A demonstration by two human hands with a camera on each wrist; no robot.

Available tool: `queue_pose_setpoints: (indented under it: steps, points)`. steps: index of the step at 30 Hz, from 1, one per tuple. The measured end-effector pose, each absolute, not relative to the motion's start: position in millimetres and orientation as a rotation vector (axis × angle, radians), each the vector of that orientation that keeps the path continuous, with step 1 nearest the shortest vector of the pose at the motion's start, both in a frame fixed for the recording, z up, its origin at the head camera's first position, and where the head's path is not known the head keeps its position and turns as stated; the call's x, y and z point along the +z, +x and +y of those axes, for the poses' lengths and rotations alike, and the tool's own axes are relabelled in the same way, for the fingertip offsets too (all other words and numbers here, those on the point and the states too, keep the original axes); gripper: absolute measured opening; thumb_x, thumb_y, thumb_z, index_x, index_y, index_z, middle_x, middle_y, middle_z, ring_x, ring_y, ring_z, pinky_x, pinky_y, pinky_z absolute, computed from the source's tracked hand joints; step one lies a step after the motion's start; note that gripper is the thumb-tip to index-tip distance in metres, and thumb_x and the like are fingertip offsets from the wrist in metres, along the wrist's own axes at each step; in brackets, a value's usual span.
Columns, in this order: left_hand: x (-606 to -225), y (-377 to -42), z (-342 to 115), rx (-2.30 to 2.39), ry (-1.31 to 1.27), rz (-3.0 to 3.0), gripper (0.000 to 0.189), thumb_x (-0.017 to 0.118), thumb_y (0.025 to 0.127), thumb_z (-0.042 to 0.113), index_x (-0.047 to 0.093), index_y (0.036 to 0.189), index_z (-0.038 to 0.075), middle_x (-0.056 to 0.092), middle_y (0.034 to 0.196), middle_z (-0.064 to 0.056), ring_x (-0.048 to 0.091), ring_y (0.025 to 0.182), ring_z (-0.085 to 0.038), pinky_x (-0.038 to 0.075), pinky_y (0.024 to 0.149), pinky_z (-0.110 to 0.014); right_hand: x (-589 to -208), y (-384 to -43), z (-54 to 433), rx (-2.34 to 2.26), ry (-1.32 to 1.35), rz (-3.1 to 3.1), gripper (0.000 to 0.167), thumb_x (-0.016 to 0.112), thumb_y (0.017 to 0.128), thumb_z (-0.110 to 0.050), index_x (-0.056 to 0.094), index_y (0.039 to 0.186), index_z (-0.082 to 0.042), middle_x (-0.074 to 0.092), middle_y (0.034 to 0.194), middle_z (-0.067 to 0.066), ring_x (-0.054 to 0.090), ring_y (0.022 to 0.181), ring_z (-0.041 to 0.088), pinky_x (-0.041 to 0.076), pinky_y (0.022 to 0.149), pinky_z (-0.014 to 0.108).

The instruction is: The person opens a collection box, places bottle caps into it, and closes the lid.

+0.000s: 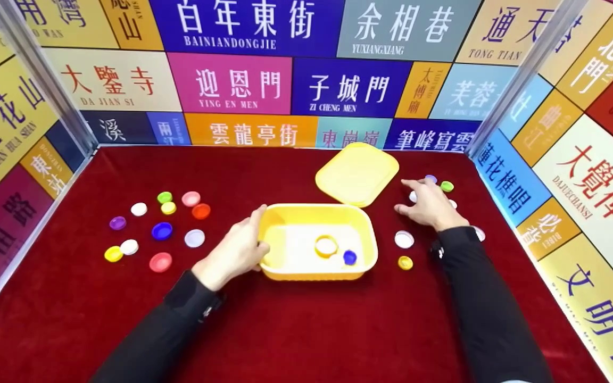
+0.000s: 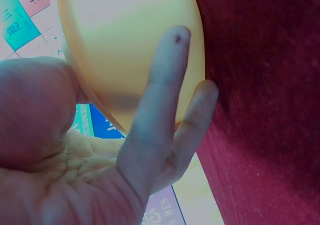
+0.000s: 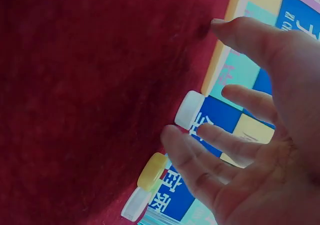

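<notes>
When you consult the head view, note that your left hand [image 1: 233, 251] grips the left end of the yellow container [image 1: 314, 276], which stands base down near the middle of the red tabletop [image 1: 285, 330]. That view shows the container's interior; the left wrist view shows its outer wall instead, with a finger laid along it.

Your right hand [image 1: 430, 205] presents a spread, unloaded grip over the caps at the right of the tabletop. The head view gives you its back; the right wrist view exposes its palm side and a white cap [image 3: 190, 109] just beside the fingertips. Whether they touch cannot be told. A yellow cap [image 3: 152, 171] and a second white cap [image 3: 135, 204] lie farther along.

Refer to the backdrop for writing: the pink panel [image 1: 232, 82] reads "迎恩門 YING EN MEN"; the blue panel [image 1: 349, 88] to its right reads "子城門 ZI CHENG MEN"; the upper blue panel [image 1: 248, 26] reads "百年東街 BAINIANDONGJIE".

Container contents: one yellow ring-shaped cap [image 1: 317, 248] and one blue cap [image 1: 349, 257], near each other. The yellow lid [image 1: 357, 173] lies just behind the container, toward your right. A mixed-colour group of caps, including a purple cap [image 1: 117, 223], is scattered to your left.
</notes>
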State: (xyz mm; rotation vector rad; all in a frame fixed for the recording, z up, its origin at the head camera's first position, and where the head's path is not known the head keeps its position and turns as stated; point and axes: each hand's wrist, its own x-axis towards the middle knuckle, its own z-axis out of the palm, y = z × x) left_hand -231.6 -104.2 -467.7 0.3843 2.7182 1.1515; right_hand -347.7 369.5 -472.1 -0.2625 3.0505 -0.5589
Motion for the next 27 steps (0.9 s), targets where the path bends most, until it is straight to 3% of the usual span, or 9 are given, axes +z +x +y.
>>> queue_pose_setpoints:
  steps: [3,10,27]
  points:
    - [-467.8,-231.3,-104.1,1.157,0.380,2.715,0.093,0.066,0.103,-0.001,0.023,0.185,0.004,0.056,0.167,-0.030,0.074,0.068,-0.018,0.068,0.059,-0.031,-472.7,-351.0,369.6,-0.534,-0.300,3.039,0.069,0.080,0.109,-0.027,0.058,0.168,0.001,0.060,0.163,0.036,0.054,0.153,0.055,0.046,0.133,0.071]
    - [-466.4,-231.4,-104.2,1.144,0.382,2.724,0.093,0.067,0.104,0.000,0.022,0.185,0.004,0.057,0.167,-0.030,0.074,0.067,-0.017,0.069,0.060,-0.031,-472.8,-354.9,368.4,-0.608,-0.394,3.099,0.030,0.075,0.106,-0.002,0.083,0.133,0.006,0.081,0.135,0.032,0.071,0.127,0.053,0.059,0.112,0.067]
    - [-466.9,-230.2,-103.8,1.145,0.384,2.733,0.091,0.067,0.104,-0.001,0.024,0.184,0.003,0.058,0.164,-0.031,0.075,0.069,-0.020,0.069,0.060,-0.031,-453.0,-334.8,341.2,-0.679,-0.475,3.171,0.024,0.076,0.106,-0.002,0.086,0.127,0.004,0.085,0.125,0.028,0.077,0.118,0.049,0.063,0.104,0.063]
